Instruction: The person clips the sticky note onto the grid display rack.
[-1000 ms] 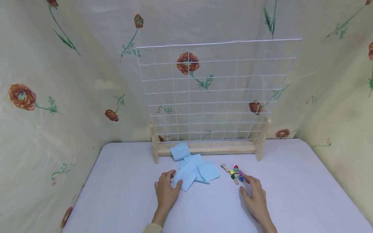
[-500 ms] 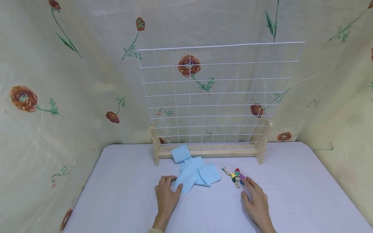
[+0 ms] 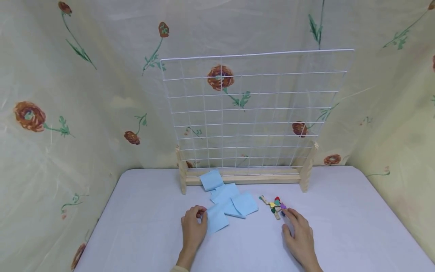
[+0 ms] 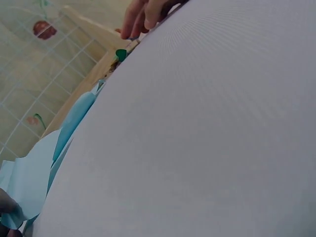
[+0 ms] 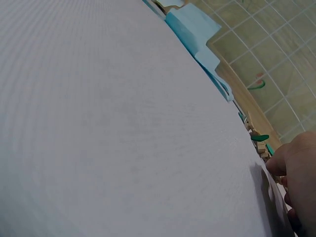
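Observation:
Between thumb and fingers, my left hand (image 3: 194, 227) pinches the left edge of a light blue square sheet (image 3: 217, 219). In the left wrist view that pinched sheet (image 4: 34, 173) bends upward near the thumb. Several similar blue sheets (image 3: 245, 204) overlap in a loose pile just beyond it. My right hand (image 3: 300, 236) lies to the right, its index fingertip at a small heap of wooden clothespins (image 3: 273, 204) with coloured hearts. Its thumb stays apart from them. In the right wrist view a green heart (image 5: 260, 138) shows beside that hand.
A white wire grid (image 3: 258, 109) stands upright at the back in a wooden stand (image 3: 244, 179). One blue sheet (image 3: 211, 180) overlaps the stand's base bar in the head view. Flowered curtains (image 3: 102, 124) surround the white table (image 3: 146, 211).
My left thumb has drawn in towards the fingers, closing on the front blue sheet, which has shifted slightly and now shows more of its surface. The right hand has hardly moved.

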Demonstrator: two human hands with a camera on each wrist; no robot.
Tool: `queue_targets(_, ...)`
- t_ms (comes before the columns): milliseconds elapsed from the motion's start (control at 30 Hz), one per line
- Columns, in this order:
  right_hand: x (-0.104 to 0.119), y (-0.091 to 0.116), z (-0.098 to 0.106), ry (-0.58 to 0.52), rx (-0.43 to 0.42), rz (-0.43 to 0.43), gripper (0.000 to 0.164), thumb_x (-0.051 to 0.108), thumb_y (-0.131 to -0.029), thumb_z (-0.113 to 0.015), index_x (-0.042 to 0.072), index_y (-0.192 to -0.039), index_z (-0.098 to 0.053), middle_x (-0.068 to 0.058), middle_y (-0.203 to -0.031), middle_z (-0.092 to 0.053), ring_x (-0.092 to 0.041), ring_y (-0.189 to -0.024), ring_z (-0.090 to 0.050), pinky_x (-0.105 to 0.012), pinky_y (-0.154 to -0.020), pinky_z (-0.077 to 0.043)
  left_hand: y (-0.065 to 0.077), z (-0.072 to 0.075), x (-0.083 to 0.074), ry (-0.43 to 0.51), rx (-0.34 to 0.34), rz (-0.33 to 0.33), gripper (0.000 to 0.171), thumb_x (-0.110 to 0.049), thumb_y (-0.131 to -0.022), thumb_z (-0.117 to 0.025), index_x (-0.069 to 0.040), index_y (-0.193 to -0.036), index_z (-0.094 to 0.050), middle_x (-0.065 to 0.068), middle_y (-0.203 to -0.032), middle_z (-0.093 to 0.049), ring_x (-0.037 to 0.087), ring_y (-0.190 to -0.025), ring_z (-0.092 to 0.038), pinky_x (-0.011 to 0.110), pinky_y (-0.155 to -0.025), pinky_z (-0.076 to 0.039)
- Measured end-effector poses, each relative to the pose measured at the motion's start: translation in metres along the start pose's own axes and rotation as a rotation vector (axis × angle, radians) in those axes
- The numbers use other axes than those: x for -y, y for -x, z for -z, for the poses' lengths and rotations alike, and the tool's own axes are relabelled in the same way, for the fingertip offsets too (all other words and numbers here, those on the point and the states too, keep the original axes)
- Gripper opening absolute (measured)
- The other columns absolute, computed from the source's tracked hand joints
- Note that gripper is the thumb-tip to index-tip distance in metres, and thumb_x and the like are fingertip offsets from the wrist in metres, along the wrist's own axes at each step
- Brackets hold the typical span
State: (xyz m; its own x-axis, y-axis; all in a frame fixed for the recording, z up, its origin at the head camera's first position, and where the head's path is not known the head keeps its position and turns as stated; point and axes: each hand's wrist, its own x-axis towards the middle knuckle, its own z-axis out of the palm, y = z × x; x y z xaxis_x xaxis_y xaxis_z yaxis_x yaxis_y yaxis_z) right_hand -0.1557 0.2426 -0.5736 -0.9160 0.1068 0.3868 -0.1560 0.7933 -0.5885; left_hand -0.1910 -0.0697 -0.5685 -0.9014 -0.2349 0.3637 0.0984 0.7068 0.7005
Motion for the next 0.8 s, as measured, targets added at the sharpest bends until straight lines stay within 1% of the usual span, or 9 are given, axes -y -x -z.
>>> queue_targets(33, 0.0, 0.0, 0.0, -0.001, -0.006, 0.003, 0.049, 0.0, -0.08, -0.063, 0.006, -0.127, -0.056, -0.02, -0.133, -0.048, -0.042, -0.121, -0.041, -0.055, -0.089, -0.031, -0.001, 0.001, 0.001, 0.022, 0.012, 0.01, 0.005, -0.013, -0.084, -0.068, -0.017, -0.087, -0.066, -0.008, -0.076, -0.061, 0.008, -0.073, -0.051, 0.026, -0.071, -0.031)
queue_targets(100, 0.0, 0.0, -0.001, -0.006, -0.014, 0.011, 0.048, 0.0, -0.079, -0.063, 0.007, -0.126, -0.057, -0.019, -0.132, -0.049, -0.041, -0.12, -0.041, -0.055, -0.089, -0.031, -0.003, 0.004, 0.003, 0.073, 0.032, 0.032, 0.005, -0.012, -0.085, -0.067, -0.016, -0.088, -0.066, -0.007, -0.078, -0.063, 0.007, -0.073, -0.053, 0.026, -0.072, -0.036)
queue_targets(200, 0.001, 0.0, -0.001, -0.017, -0.023, 0.023, 0.048, -0.001, -0.078, -0.063, 0.007, -0.125, -0.057, -0.019, -0.133, -0.048, -0.043, -0.121, -0.041, -0.057, -0.089, -0.031, -0.007, 0.009, 0.006, 0.146, 0.063, 0.05, 0.006, -0.011, -0.086, -0.066, -0.015, -0.09, -0.065, -0.004, -0.081, -0.064, 0.008, -0.074, -0.055, 0.024, -0.069, -0.043)
queue_targets(267, 0.0, 0.0, -0.001, -0.024, -0.027, 0.027, 0.048, -0.003, -0.078, -0.063, 0.006, -0.125, -0.058, -0.018, -0.135, -0.048, -0.044, -0.123, -0.041, -0.059, -0.089, -0.031, -0.01, 0.012, 0.008, 0.179, 0.086, 0.065, 0.006, -0.01, -0.087, -0.064, -0.015, -0.091, -0.065, -0.003, -0.084, -0.065, 0.008, -0.075, -0.056, 0.022, -0.067, -0.047)
queue_targets(367, 0.0, -0.001, 0.0, -0.024, -0.027, 0.022, 0.048, -0.004, -0.078, -0.062, 0.006, -0.124, -0.058, -0.017, -0.138, -0.049, -0.045, -0.126, -0.04, -0.06, -0.089, -0.031, -0.016, 0.016, 0.009, 0.211, 0.121, 0.095, 0.005, -0.012, -0.088, -0.063, -0.015, -0.092, -0.065, -0.001, -0.087, -0.067, 0.008, -0.076, -0.057, 0.021, -0.067, -0.048)
queue_targets(500, 0.0, 0.0, 0.001, 0.001, -0.004, -0.007, 0.045, -0.002, -0.081, -0.059, 0.008, -0.124, -0.057, -0.014, -0.137, -0.052, -0.043, -0.128, -0.039, -0.06, -0.09, -0.031, -0.027, 0.023, 0.006, 0.249, 0.145, 0.117, 0.006, -0.013, -0.09, -0.062, -0.014, -0.094, -0.065, 0.002, -0.091, -0.067, 0.01, -0.077, -0.058, 0.021, -0.068, -0.048)
queue_targets(667, 0.001, 0.0, 0.0, 0.018, -0.005, -0.018, 0.043, -0.001, -0.082, -0.06, 0.008, -0.124, -0.056, -0.015, -0.134, -0.053, -0.04, -0.125, -0.041, -0.055, -0.09, -0.031, -0.047, 0.034, -0.004, 0.284, 0.154, 0.076, 0.007, -0.015, -0.09, -0.061, -0.016, -0.096, -0.065, 0.0, -0.094, -0.068, 0.012, -0.08, -0.058, 0.021, -0.067, -0.047)
queue_targets(800, 0.002, -0.001, 0.0, 0.015, -0.017, -0.018, 0.044, 0.0, -0.082, -0.06, 0.006, -0.125, -0.054, -0.017, -0.13, -0.053, -0.039, -0.121, -0.041, -0.054, -0.091, -0.031, -0.066, 0.046, -0.016, 0.3, 0.149, 0.02, 0.009, -0.015, -0.09, -0.062, -0.015, -0.098, -0.066, 0.001, -0.095, -0.069, 0.013, -0.083, -0.058, 0.019, -0.065, -0.046)
